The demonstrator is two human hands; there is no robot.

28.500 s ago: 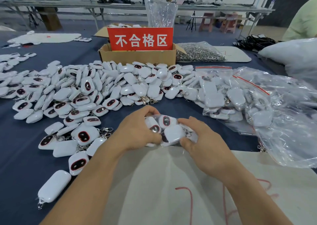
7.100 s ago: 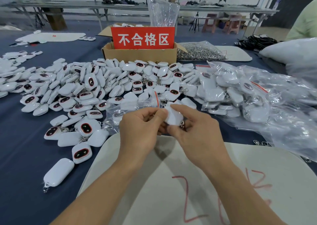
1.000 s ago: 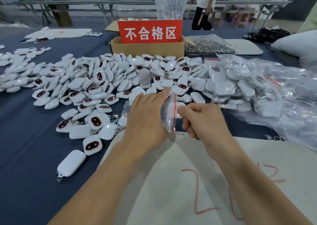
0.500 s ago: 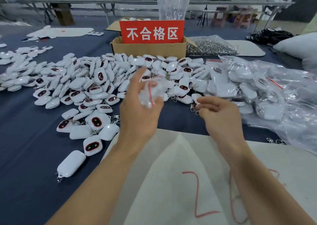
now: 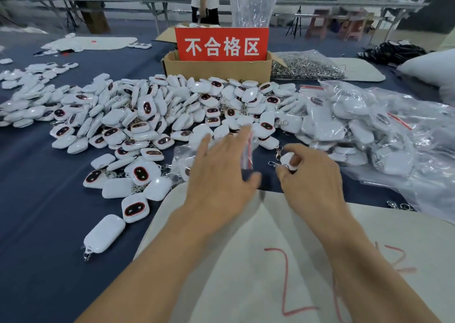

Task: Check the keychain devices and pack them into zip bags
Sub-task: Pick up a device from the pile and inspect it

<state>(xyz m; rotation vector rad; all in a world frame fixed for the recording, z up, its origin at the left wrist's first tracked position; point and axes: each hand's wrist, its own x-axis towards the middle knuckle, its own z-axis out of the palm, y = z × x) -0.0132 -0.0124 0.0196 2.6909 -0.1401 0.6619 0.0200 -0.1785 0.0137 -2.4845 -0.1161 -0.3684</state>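
My left hand (image 5: 219, 172) reaches forward over the table with its fingers spread, and a small clear zip bag (image 5: 247, 154) with a red seal strip stands pinched between its thumb and forefinger. My right hand (image 5: 312, 177) grips one white keychain device (image 5: 287, 159) by its fingertips, with the metal clasp (image 5: 273, 163) sticking out to the left. The device sits just right of the bag's mouth. A big heap of loose white keychain devices (image 5: 152, 116) covers the blue cloth ahead and to the left.
A cardboard box with a red sign (image 5: 221, 44) stands behind the heap. Clear bags of packed devices (image 5: 369, 130) lie at the right, and a bag of metal clasps (image 5: 307, 64) lies behind them. Empty zip bags (image 5: 181, 155) lie under my left hand. A white mat (image 5: 246, 261) is nearest me.
My left hand has come down from mid-air with the zip bag, which now hangs flat. My right hand has taken up one keychain device and moved toward the bag.
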